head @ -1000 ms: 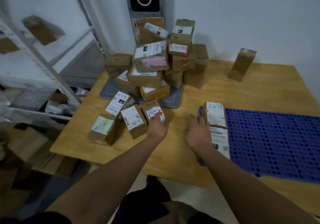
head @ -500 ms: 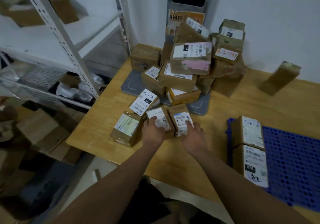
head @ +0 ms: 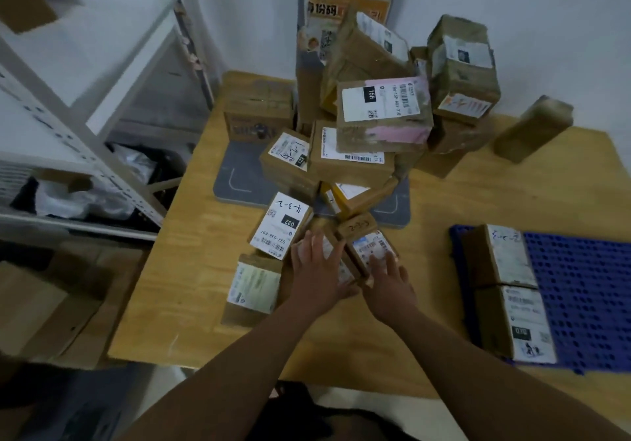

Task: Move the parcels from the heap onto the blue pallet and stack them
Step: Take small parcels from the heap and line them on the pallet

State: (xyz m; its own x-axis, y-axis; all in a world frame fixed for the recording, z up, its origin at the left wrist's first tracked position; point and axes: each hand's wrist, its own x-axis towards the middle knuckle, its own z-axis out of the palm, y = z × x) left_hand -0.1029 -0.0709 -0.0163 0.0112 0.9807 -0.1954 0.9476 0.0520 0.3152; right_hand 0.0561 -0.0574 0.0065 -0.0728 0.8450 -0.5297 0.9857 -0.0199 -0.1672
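A heap of brown labelled parcels (head: 379, 112) rises at the back middle of the wooden table (head: 205, 270). The blue pallet (head: 580, 287) lies at the right, with two parcels (head: 505, 256) (head: 526, 324) side by side on its left edge. At the heap's front foot, my left hand (head: 317, 266) lies over a small parcel (head: 343, 271) and grips it across its width. Beside it, my right hand (head: 389, 283) holds the near end of another small parcel (head: 362, 235), fingers on its white label. The two parcels touch each other.
Loose parcels lie left of my hands: one labelled 032 (head: 283, 225), one with a pale green label (head: 254, 285). A grey scale plate (head: 235, 181) sits under the heap. One parcel (head: 532, 130) stands alone at the back right. A white shelf rack (head: 112, 153) stands left; flattened cardboard (head: 51, 311) lies on the floor.
My right hand left the parcels on the pallet and came over to the heap's front. Both hands now rest on two small neighbouring parcels. The view turned left.
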